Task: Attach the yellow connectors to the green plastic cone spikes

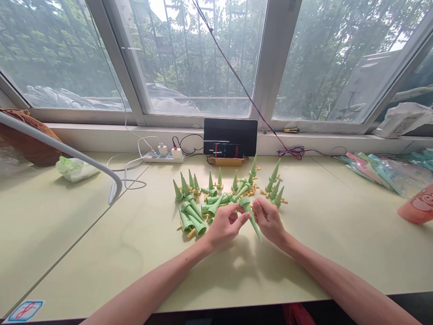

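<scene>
A green plant watering spike (252, 220) is held above the front of the pile, its tapered point slanting down to the right. My left hand (227, 225) is closed on its ribbed collar, thumb and fingers from the left side. Against the spike's other side, my right hand (269, 221) pinches what looks like its small yellow valve, mostly hidden by the fingers. Behind and left of my hands lie several green spikes (192, 219) with yellow valves. More stand upright at the back, and a group of upright spikes (278, 197) is on the right.
A tablet (230, 131) and a phone (228, 150) lean on a stand by the window. Left of them is a power strip (164, 157) with cables. Bagged coloured pieces (375, 171) and a pink object (417, 205) lie far right; a grey curved bar (67, 149) crosses the left.
</scene>
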The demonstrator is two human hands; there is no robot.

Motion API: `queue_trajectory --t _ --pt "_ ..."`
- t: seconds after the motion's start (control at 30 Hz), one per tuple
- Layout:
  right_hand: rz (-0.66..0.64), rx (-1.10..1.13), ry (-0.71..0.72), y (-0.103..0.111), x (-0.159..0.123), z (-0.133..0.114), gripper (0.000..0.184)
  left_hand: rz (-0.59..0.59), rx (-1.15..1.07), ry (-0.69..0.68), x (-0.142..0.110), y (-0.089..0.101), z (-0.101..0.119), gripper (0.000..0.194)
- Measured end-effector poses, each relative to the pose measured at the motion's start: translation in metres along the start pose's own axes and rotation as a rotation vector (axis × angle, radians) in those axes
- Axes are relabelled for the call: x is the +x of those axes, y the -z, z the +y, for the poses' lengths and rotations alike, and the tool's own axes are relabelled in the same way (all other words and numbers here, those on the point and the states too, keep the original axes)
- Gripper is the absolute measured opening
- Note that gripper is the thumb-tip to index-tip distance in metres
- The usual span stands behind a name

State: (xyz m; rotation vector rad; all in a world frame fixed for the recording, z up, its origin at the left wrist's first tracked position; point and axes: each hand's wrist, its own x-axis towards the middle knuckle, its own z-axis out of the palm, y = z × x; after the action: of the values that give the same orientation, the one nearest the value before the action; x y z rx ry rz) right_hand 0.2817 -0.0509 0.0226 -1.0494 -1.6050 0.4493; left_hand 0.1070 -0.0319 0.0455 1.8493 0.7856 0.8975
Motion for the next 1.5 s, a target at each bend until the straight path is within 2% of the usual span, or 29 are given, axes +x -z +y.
queue_trajectory --t 0.27,0.4,0.6,0.67,0.8,0.93,1.03,1.13,1.2,1.33,1.4,1.5 --pt "-0.012 0.035 -0.051 -0.001 -0.001 0.003 0.046 0.063 0.145 -0.096 0.0 -0.002 -0.001 0.023" --pt "-0.021 0.05 -0.068 -0.002 -0.002 0.004 0.046 0.101 0.242 -0.203 0.001 -0.003 -0.007 0.017" --pt "-0.04 0.074 -0.088 -0.002 -0.003 0.003 0.047 0.138 0.367 -0.38 0.001 -0.002 -0.015 0.015" --pt "-0.046 0.089 -0.092 -0.002 -0.003 0.003 0.046 0.129 0.382 -0.421 0.001 0.0 -0.016 0.012" --pt "-0.055 0.12 -0.1 -0.003 -0.003 0.005 0.046 0.119 0.4 -0.472 0.0 0.002 -0.016 0.019" --pt "-0.037 0.123 -0.108 -0.004 -0.004 0.006 0.045 0.164 0.381 -0.387 0.0 -0.001 -0.013 0.016" --pt "-0.014 0.109 -0.094 -0.004 -0.006 0.006 0.044 0.216 0.3 -0.254 0.0 -0.006 -0.008 0.008" --pt "0.018 0.084 -0.065 -0.003 -0.006 0.007 0.043 0.23 0.175 -0.103 -0.001 -0.009 -0.001 0.009" --pt "0.042 0.06 -0.04 -0.002 -0.005 0.006 0.042 0.223 0.096 -0.014 -0.001 -0.009 0.002 0.018" --pt "0.055 -0.009 0.022 0.0 -0.003 0.003 0.042 0.138 -0.205 0.138 0.001 -0.008 0.005 0.051" --pt "0.013 -0.044 0.049 0.001 -0.003 0.001 0.042 0.067 -0.338 0.191 0.003 -0.007 0.004 0.063" --pt "-0.065 -0.055 0.065 0.0 -0.004 -0.001 0.041 -0.022 -0.439 0.228 0.004 -0.006 0.004 0.069"
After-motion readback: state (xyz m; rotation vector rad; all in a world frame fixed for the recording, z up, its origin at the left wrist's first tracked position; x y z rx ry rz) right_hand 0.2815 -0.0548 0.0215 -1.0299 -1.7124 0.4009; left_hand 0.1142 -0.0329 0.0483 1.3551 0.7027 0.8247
